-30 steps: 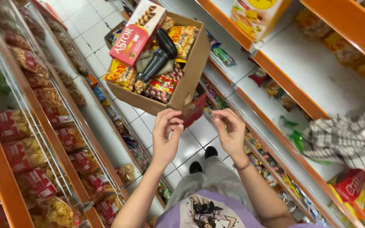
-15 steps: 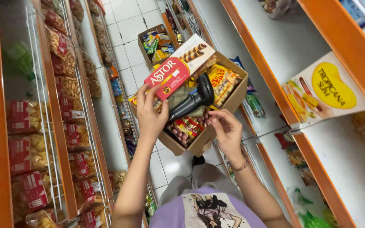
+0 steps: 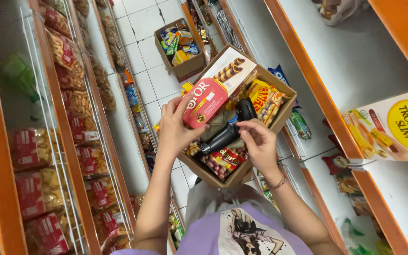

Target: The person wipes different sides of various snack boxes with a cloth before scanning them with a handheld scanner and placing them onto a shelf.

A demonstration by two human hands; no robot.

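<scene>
An open cardboard box (image 3: pixel 284 113) full of snack packets sits in front of me, above my lap. My left hand (image 3: pixel 175 130) grips a red and white rectangular carton of wafer rolls (image 3: pixel 213 92) that lies across the top of the box. My right hand (image 3: pixel 258 144) rests with curled fingers on a black hand-held device (image 3: pixel 227 132) lying among the packets. A yellow snack bag (image 3: pixel 265 101) and red sweet packets (image 3: pixel 225 158) fill the rest of the box.
A second cardboard box of goods (image 3: pixel 182 71) stands on the white tiled floor (image 3: pixel 142 28) further down the aisle. Wire racks of red snack bags (image 3: pixel 72 123) line the left. Orange-edged shelves (image 3: pixel 317 94) line the right, with a yellow and white carton (image 3: pixel 402 127).
My left hand has come up from the box's side and closed on the red carton. My right hand has moved from the box's edge onto the black device. The view has shifted.
</scene>
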